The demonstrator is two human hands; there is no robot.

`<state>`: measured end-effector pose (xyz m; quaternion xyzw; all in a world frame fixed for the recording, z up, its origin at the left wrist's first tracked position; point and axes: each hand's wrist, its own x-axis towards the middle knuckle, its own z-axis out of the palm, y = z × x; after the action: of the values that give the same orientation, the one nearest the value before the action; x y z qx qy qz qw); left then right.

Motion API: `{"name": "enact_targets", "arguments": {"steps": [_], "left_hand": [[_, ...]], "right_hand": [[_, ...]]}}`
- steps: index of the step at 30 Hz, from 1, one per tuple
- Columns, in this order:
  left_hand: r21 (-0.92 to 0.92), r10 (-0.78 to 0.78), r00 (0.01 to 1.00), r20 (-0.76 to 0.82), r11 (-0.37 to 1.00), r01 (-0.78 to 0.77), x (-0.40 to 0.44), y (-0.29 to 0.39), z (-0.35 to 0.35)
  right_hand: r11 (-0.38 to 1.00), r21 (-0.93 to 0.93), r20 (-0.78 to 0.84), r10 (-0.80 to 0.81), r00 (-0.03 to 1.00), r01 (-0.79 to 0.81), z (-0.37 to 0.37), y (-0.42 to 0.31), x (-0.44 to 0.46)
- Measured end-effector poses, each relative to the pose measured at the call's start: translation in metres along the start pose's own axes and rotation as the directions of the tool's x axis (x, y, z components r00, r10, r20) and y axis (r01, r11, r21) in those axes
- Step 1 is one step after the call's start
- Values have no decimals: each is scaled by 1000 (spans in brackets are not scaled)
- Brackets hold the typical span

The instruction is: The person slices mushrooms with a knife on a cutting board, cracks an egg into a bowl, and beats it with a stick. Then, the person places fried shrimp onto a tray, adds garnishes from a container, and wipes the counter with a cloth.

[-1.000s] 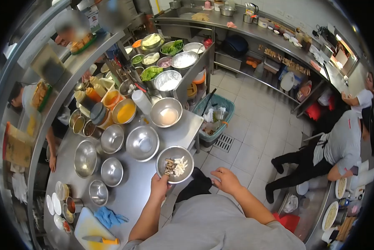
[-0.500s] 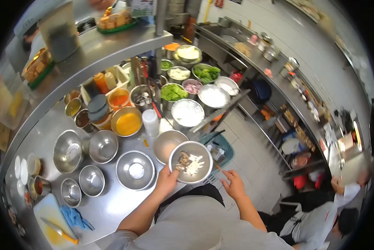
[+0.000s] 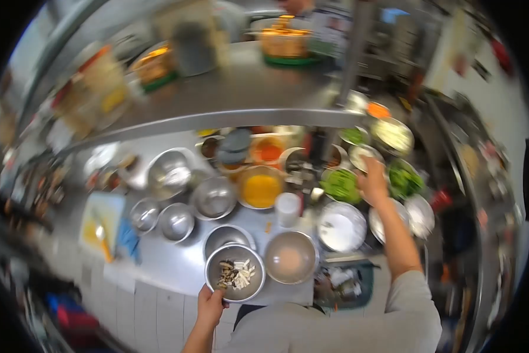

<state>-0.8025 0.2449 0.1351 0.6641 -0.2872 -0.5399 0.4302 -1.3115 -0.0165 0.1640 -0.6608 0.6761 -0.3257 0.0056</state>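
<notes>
My left hand (image 3: 211, 305) grips the near-left rim of a steel bowl (image 3: 256, 289) at the counter's front edge. Inside it lie brown mushroom pieces (image 3: 225, 274) and pale white strips (image 3: 244, 274). My right hand (image 3: 372, 181) stretches out over the vegetable containers, between the lettuce (image 3: 340, 186) and the green leaves (image 3: 407, 181). Its fingers reach toward a container of white pieces (image 3: 364, 154); motion smears them, and whether they hold anything does not show. The chopped red onion seen earlier is covered by this hand.
Several steel bowls (image 3: 214, 197) stand on the counter, beside a bowl of orange liquid (image 3: 261, 188) and a white-topped container (image 3: 288, 208). A knife lies on the cutting board (image 3: 91, 212). The shelf edge (image 3: 229, 119) overhangs the back. A green bin (image 3: 358, 301) sits at front right.
My right hand has gone from beside my body to the vegetable containers. The held bowl is now left of the bowl with pinkish contents. The view has turned left.
</notes>
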Motion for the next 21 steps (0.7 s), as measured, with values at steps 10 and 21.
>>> {"name": "enact_targets", "arguments": {"steps": [10, 21], "left_hand": [[-10, -60, 934, -351, 998, 60, -94, 1, 7], [-166, -221, 884, -412, 972, 165, -101, -67, 12]], "right_hand": [[888, -456, 304, 226, 926, -68, 225, 201, 225], [969, -246, 387, 63, 920, 37, 296, 268, 260]]}}
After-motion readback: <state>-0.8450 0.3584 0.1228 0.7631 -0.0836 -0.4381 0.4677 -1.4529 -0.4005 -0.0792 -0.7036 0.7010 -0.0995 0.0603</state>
